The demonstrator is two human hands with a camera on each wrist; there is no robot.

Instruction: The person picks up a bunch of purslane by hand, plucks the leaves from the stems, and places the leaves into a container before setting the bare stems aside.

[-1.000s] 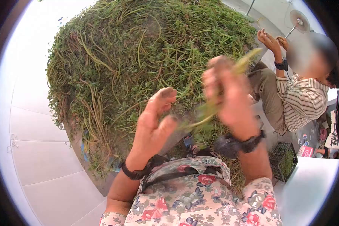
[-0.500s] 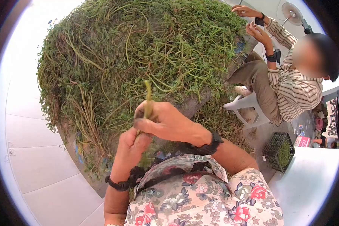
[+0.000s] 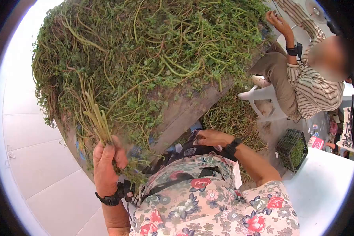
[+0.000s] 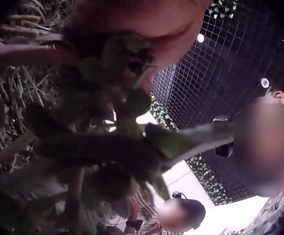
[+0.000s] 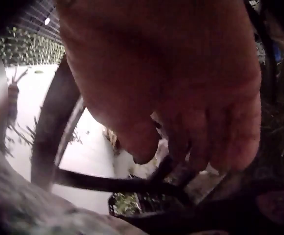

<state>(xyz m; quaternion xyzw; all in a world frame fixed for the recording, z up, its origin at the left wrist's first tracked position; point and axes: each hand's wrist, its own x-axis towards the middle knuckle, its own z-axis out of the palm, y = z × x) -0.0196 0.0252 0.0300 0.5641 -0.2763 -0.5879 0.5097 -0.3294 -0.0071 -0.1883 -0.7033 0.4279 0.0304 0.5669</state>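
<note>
At the lower left in the head view, my left hand (image 3: 106,163) grips a small bunch of green stems (image 3: 97,120), cut or broken ends pointing up and leaves hanging below the fist. Dark leaves (image 4: 117,156) of this bunch fill much of the left wrist view. My right hand (image 3: 212,137) hangs low over the dark trousers, its fingers loosely bent, with nothing seen in them. The right wrist view shows the same hand (image 5: 181,88) from close by, fingers pointing down. Beyond both hands, a large heap of leafy green stems (image 3: 145,51) covers the table.
A bare strip of the table edge (image 3: 185,112) runs along the heap's near side. More stems (image 3: 234,120) lie on the floor. At the right, another person in a striped shirt (image 3: 314,90) sits on a white stool (image 3: 265,102). A black crate (image 3: 293,149) holds greens.
Both hands met around a stem half a second ago. Since then they parted: the left moved left and down with the bunch, the right dropped to the lap, without a visible stem.
</note>
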